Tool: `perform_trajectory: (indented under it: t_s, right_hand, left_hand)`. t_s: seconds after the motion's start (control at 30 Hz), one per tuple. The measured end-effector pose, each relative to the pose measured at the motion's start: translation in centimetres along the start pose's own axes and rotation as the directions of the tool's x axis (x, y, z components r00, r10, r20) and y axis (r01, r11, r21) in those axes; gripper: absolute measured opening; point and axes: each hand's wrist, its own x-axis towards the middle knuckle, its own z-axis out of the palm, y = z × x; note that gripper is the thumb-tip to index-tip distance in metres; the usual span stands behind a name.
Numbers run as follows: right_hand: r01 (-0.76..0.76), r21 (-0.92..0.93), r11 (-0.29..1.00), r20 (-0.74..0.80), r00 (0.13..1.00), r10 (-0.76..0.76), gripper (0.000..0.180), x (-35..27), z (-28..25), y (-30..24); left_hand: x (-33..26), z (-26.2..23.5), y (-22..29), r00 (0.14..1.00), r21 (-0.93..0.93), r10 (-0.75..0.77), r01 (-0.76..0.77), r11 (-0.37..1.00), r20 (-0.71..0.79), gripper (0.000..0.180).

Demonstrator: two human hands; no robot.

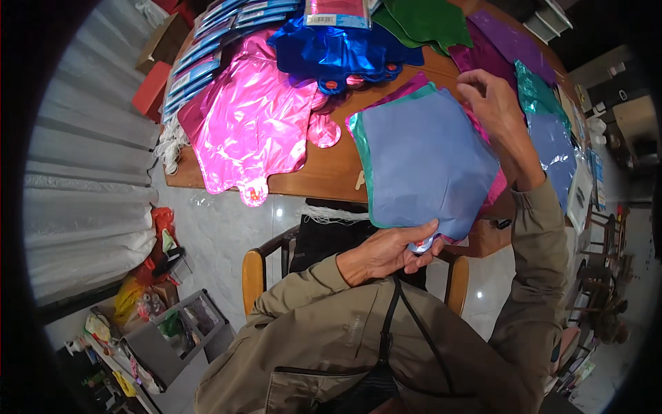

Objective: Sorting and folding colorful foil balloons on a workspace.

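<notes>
My left hand [396, 250] is closed on the lower end of a stack of flat foil balloons [424, 155], the thumb on top. A dull lilac-blue sheet lies uppermost. Green and magenta foil edges show beneath it, and a small shiny round tab sits by my fingers. At the stack's upper right corner is my right hand [496, 107], its fingers loosely bent and apart, nothing visible in them. To the left, a shiny pink foil balloon [252, 117] lies flat on the wooden table [324, 181], its round tab over the front edge.
Blue foil balloons [338, 52] and rows of packaged packets [196, 69] lie at the back. Green sheets [431, 21], purple foil [514, 45] and teal foil [541, 96] lie right. A wooden-armed chair [254, 279] stands beneath me; a grey bin [172, 331] is at lower left.
</notes>
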Motion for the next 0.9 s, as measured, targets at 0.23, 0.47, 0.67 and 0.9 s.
perform_trajectory:
  t_s: [0.23, 0.47, 0.67, 0.9]
  right_hand:
    - [0.008, -0.025, 1.0, 0.105, 0.994, -0.005, 0.027, 1.0, 1.3, 2.0]
    - [-0.044, 0.261, 0.964, 0.051, 0.998, 0.032, 0.032, 2.6, 2.1, 3.6]
    - [-0.084, 0.341, 0.936, 0.003, 0.996, 0.088, 0.025, -0.5, -2.8, 2.0]
    - [-0.311, 0.012, 0.95, 0.009, 0.951, 0.31, 0.013, -10.2, -8.5, 6.6]
  left_hand:
    - [0.4, -0.2, -0.5, 0.999, 0.03, 0.0, 0.002, 1.0, -0.048, 0.037]
    - [0.5, -0.7, -0.5, 0.999, 0.016, -0.032, 0.033, 0.999, -0.027, 0.035]
    - [0.7, -0.5, -0.3, 0.998, -0.016, -0.049, 0.048, 0.999, -0.033, 0.035]
    - [0.7, -0.2, 0.3, 0.998, 0.007, -0.056, 0.056, 0.998, -0.019, 0.04]
